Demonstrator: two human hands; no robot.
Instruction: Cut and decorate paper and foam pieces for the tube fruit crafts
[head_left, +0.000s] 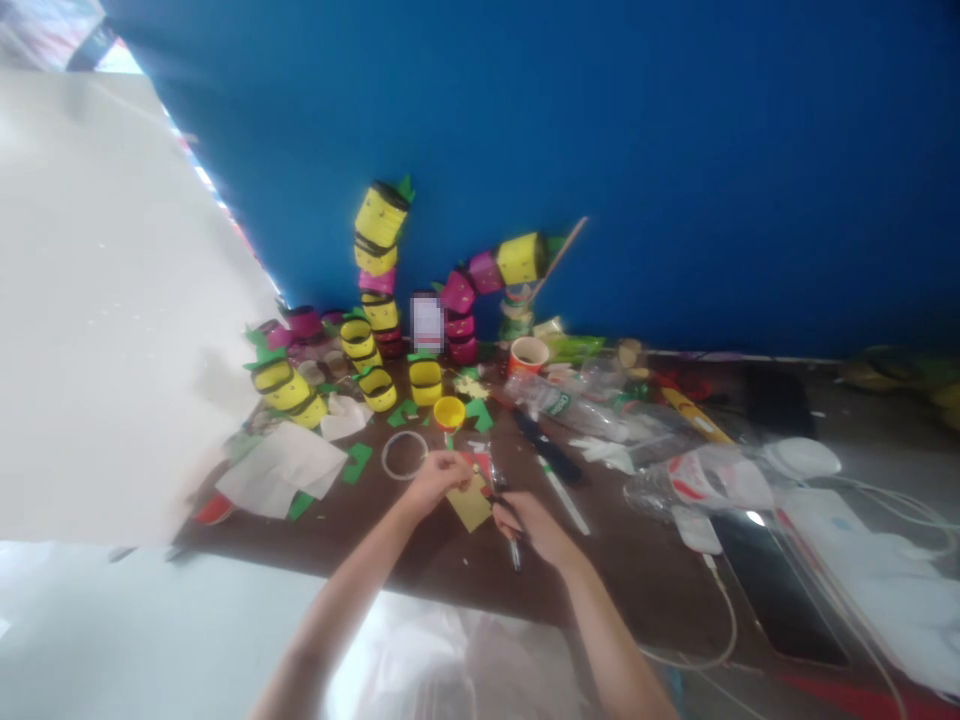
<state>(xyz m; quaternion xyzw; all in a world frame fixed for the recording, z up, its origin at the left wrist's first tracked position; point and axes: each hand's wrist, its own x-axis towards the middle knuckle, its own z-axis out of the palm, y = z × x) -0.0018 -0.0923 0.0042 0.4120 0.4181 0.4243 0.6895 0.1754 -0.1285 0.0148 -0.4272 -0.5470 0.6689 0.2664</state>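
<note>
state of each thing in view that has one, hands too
left hand: fingers bunched, any grip unclear
right hand: closed around slim dark-handled tool
tan square sheet: looks flat
clear plastic ring: lying flat
clear green-labelled plastic bottle: on its side
red round cup: upright, open-topped
black rectangular phone: face up, screen dark

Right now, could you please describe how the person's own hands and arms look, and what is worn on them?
The left hand and the right hand wear no gloves. The left forearm and right forearm are slender and bare, with no sleeve in view. No watch or bracelet shows; small rings I cannot rule out.
</note>
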